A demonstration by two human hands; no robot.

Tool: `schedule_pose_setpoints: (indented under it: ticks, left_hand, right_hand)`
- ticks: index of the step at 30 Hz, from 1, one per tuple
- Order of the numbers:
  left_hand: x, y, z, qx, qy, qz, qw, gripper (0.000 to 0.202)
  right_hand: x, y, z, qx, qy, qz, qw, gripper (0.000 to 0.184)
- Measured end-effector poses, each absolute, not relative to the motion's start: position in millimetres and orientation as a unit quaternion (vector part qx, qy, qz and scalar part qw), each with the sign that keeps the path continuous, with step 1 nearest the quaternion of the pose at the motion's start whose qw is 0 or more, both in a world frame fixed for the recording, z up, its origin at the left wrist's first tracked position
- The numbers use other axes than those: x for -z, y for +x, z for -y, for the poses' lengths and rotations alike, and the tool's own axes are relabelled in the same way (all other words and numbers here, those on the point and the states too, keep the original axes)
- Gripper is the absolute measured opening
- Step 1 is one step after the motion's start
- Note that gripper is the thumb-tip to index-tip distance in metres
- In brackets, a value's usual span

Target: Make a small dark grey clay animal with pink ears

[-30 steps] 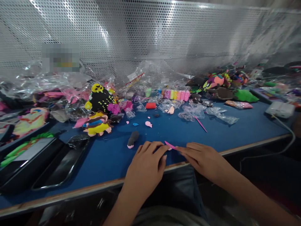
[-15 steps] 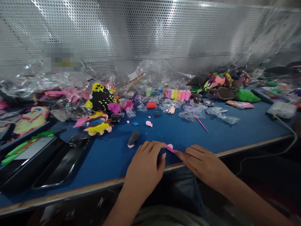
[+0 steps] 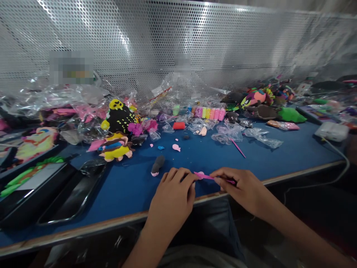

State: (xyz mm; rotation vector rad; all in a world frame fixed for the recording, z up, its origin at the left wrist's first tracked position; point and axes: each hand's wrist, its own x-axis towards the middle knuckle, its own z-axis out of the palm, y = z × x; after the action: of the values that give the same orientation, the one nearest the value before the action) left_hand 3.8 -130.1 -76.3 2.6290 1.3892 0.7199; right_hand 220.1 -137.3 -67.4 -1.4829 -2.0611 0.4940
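Note:
My right hand is closed around a bright pink modelling tool, with thumb and fingers pinching its handle. The flat, pointed end of the tool lies over a small pale pink piece of clay on the table near its front edge. My left hand rests on the table with bent fingers, its index fingertip pressing at the left side of that clay. Beyond my left hand lies a dark grey clay roll with a pale pink end. Another pale pink clay bit sits farther back.
A second pink tool lies on the blue table. A red clay block, coloured clay sticks and plastic wrappers line the back. Clay figures and a black tray are on the left; a white cable trails at right.
My right hand has shifted its grip back along the tool, so its thumb and more of the handle show. The tool now lies flatter across the clay. My left hand has barely moved.

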Motion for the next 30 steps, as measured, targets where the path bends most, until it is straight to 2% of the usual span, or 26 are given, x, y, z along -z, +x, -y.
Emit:
schedule_pose_setpoints:
  ticks: [4, 11, 20, 30]
  left_hand:
    - [77.9, 3.4, 128.7, -0.22, 0.869, -0.443, 0.014, 0.035]
    - [76.4, 4.1, 127.7, -0.221, 0.864, -0.452, 0.021, 0.026]
    - [77.6, 4.0, 128.6, -0.229, 0.859, -0.457, 0.037, 0.021]
    - [78.6, 4.8, 127.5, -0.239, 0.859, -0.451, 0.033, 0.019]
  right_hand:
    - [53.6, 223.2, 128.9, -0.169, -0.557, 0.789, 0.198, 0.02]
    - [52.2, 235.2, 116.4, -0.094, -0.528, 0.825, 0.177, 0.022]
    - [74.3, 236.6, 120.1, 0.088, -0.491, 0.863, 0.076, 0.019]
    - [67.5, 224.0, 118.1, 0.085, -0.515, 0.853, 0.013, 0.015]
